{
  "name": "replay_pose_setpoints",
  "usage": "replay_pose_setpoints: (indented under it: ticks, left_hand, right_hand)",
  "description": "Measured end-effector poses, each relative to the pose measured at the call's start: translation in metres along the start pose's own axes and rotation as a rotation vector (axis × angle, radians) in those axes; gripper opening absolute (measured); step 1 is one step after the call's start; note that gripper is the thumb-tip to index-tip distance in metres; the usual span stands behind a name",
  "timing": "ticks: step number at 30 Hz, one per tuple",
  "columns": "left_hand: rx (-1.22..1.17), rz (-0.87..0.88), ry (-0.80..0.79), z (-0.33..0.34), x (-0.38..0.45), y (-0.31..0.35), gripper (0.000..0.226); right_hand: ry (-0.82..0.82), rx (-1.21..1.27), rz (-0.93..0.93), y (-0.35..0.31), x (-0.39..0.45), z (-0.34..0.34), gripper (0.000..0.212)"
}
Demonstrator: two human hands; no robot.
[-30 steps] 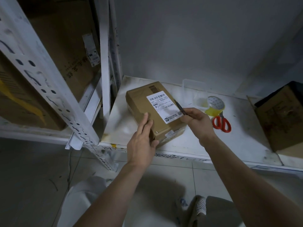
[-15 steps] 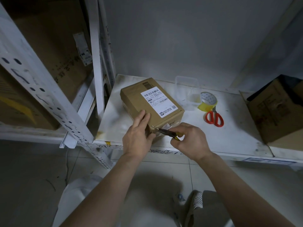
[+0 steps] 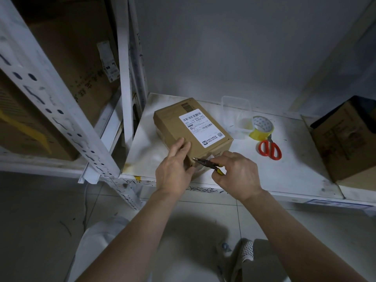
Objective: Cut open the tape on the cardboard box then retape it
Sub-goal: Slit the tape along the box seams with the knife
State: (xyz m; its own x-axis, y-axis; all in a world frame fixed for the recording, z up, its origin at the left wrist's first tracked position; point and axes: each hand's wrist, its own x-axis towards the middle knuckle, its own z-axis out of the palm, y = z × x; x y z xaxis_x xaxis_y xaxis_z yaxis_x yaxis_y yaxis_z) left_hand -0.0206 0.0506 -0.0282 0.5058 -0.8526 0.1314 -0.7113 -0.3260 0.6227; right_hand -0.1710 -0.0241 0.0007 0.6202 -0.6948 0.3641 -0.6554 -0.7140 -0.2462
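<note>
A small brown cardboard box (image 3: pixel 175 123) with a white shipping label lies on the white shelf (image 3: pixel 295 171). My left hand (image 3: pixel 175 169) presses its straight fingers against the box's near left corner. A yellow-handled utility knife (image 3: pixel 207 164) is gripped in my right hand (image 3: pixel 236 174), its dark blade pointing left with the tip at the box's near face, close to my left fingers. A roll of yellowish tape (image 3: pixel 262 128) lies on the shelf to the right of the box.
Red-handled scissors (image 3: pixel 269 148) lie beside the tape roll. A clear plastic tub (image 3: pixel 237 117) stands behind them. An open cardboard carton (image 3: pixel 345 139) sits at the shelf's right end. White perforated rack posts (image 3: pixel 61 119) and large cartons stand to the left.
My right hand brought the knife down from the box's top right edge to its near face. The left hand stayed on the near left corner.
</note>
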Motion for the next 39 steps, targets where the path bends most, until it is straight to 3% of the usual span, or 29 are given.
replay_pose_setpoints:
  ticks: [10, 15, 21, 26, 30, 35, 39]
  left_hand:
    - [-0.006, 0.011, 0.018, -0.001, -0.001, 0.001, 0.072]
    - [0.03, 0.008, 0.019, -0.003, 0.0, 0.002, 0.071]
    - [0.13, 0.063, 0.027, -0.001, 0.006, 0.0, 0.073]
    - [0.124, 0.148, 0.188, 0.008, 0.012, -0.008, 0.064]
    - [0.064, 0.175, 0.244, 0.012, 0.018, -0.012, 0.054]
    - [0.045, 0.198, 0.243, 0.014, 0.018, -0.016, 0.051]
    - [-0.026, 0.214, 0.27, 0.012, 0.019, -0.014, 0.043]
  right_hand:
    - [0.013, 0.092, 0.019, 0.0, -0.003, 0.003, 0.018]
    - [0.02, 0.598, 0.512, 0.005, 0.023, -0.016, 0.02]
    - [0.03, 0.477, 0.712, 0.034, 0.044, -0.016, 0.016]
    - [0.069, 0.397, 0.852, 0.059, 0.076, -0.01, 0.017]
    - [-0.024, 0.319, 0.902, 0.071, 0.1, 0.003, 0.016]
    - [-0.049, 0.417, 1.025, 0.076, 0.108, 0.007, 0.026]
    - [0.08, 0.633, 1.054, 0.067, 0.097, 0.001, 0.022]
